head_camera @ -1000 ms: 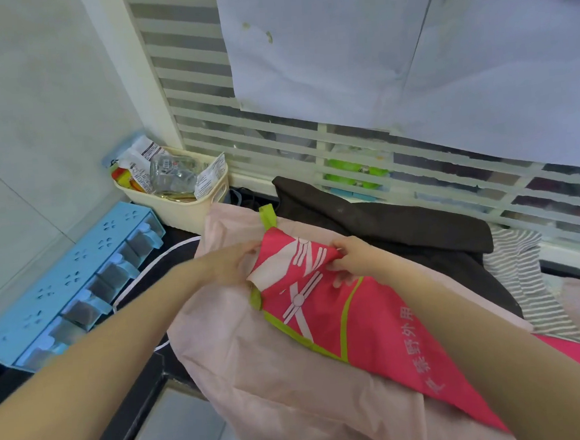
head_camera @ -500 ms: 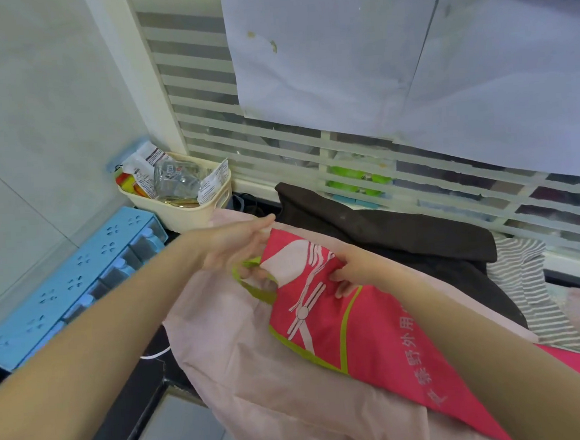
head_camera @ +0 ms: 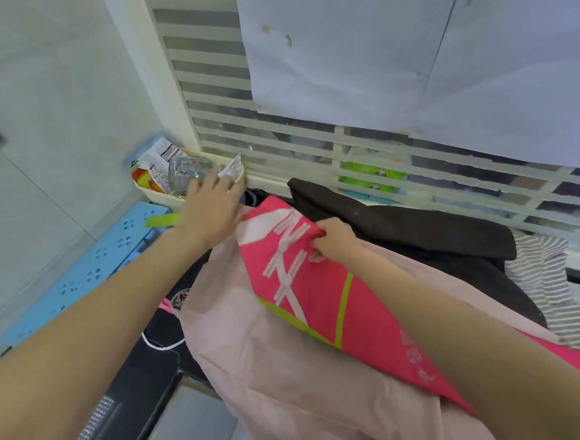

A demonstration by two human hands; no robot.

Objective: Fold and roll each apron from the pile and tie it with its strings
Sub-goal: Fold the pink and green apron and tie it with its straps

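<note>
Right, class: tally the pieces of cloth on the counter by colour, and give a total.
Pink with green trim: 1, the apron
Pale pink: 1, the sheet
Dark brown: 1, the cloth
Grey-and-white striped: 1, the cloth
Total: 4

the folded apron (head_camera: 322,307) lies on a cloth (head_camera: 275,375), a basket (head_camera: 163,197) behind-left of it, a garment (head_camera: 402,225) behind it.
</note>
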